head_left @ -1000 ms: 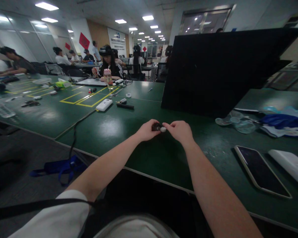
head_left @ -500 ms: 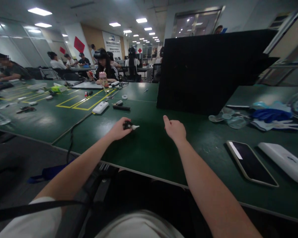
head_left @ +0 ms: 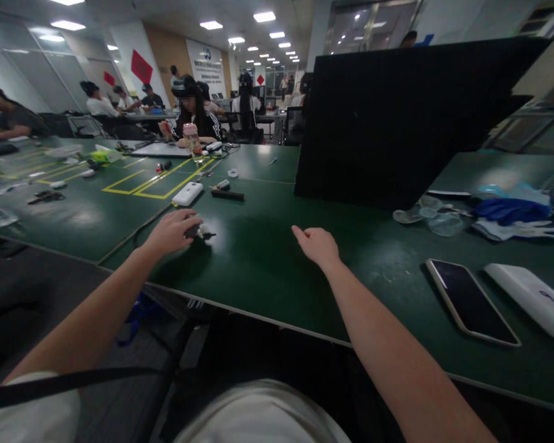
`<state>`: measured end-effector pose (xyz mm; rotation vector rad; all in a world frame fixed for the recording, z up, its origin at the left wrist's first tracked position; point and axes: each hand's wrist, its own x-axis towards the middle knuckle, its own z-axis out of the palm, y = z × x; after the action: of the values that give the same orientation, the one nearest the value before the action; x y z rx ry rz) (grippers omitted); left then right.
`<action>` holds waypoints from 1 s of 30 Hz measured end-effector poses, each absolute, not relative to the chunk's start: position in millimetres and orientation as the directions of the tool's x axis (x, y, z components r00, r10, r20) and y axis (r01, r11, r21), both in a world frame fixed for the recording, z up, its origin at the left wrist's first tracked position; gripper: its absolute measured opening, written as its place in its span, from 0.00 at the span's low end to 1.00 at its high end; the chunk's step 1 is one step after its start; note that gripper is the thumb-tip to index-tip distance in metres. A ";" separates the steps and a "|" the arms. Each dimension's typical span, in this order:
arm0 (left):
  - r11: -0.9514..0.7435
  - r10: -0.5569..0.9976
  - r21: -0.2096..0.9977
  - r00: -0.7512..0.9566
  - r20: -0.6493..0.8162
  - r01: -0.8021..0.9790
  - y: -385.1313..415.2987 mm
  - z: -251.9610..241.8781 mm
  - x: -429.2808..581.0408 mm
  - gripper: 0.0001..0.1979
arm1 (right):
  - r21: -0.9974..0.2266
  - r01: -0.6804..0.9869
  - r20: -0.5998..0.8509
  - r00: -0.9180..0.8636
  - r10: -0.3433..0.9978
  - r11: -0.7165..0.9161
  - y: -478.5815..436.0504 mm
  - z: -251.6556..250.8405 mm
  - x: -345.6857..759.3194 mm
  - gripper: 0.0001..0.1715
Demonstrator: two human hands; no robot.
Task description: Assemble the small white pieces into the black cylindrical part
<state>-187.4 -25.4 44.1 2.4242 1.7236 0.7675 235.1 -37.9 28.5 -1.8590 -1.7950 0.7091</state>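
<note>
In the head view, my left hand (head_left: 173, 232) is closed around a small black-and-white object (head_left: 205, 232). A white part and a thin dark tip stick out past the fingers, pointing right, and the rest is hidden. The hand is just above the green table (head_left: 249, 258). Across from it, my right hand (head_left: 320, 245) has its fingers curled in and its thumb pointing left. Whether anything is inside that hand is hidden from me. A short black bar (head_left: 228, 195) and a white power-bank-like box (head_left: 188, 194) lie beyond my left hand.
A large black panel (head_left: 373, 123) stands at the back right. A phone (head_left: 471, 301) and a white device (head_left: 530, 298) lie on the right, with blue and white gloves (head_left: 512, 211) behind. A bottle (head_left: 193, 141) stands before a seated person (head_left: 191, 114) across the table.
My left hand has moved left with the small object, whose visible end now shows a dark tip instead of a white one. My right hand has shifted slightly left and its thumb has lowered.
</note>
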 end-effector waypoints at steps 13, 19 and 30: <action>-0.050 0.949 0.781 -0.215 0.232 0.622 20.6 -10.8 -132.3 0.27 | -0.592 0.805 -0.056 -0.065 0.996 0.019 -38.6 28.0 221.0 0.39; -0.247 0.969 0.600 0.182 0.168 0.761 10.6 2.2 -91.3 0.27 | -0.565 0.812 -0.024 -0.195 0.981 0.147 -46.8 33.5 209.1 0.38; -0.484 0.868 0.432 0.357 0.345 0.761 32.7 1.9 -40.6 0.24 | -0.593 0.792 0.073 -0.127 0.989 0.146 -37.8 26.8 225.1 0.28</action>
<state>-40.6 32.7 1.9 2.4185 1.4728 0.8024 225.1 -37.8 26.8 -1.6989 -1.9786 0.5820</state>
